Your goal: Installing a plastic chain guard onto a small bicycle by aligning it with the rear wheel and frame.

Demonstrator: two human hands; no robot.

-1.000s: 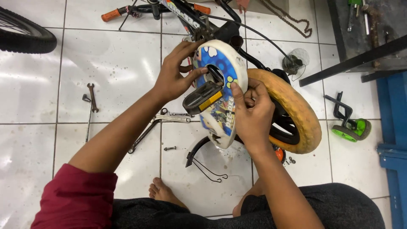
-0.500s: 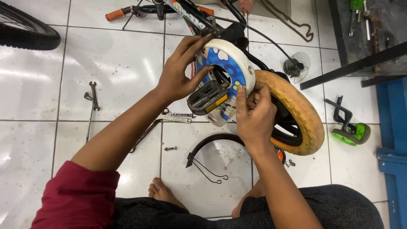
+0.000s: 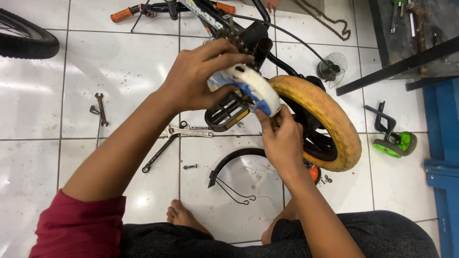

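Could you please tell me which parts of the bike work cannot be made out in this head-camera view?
- Chain guard disc: seen edge-on in the head view; its face is partly covered by the left hand.
- Crank behind the pedal: hidden by the disc and the right hand.
- Yellow tyre: its hub is shadowed and unclear.
- Black tyre: cut off by the left edge.
- Small bolt: too small to tell its type.

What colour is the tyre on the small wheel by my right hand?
The tyre is yellow-orange, grimy, seen in the head view.
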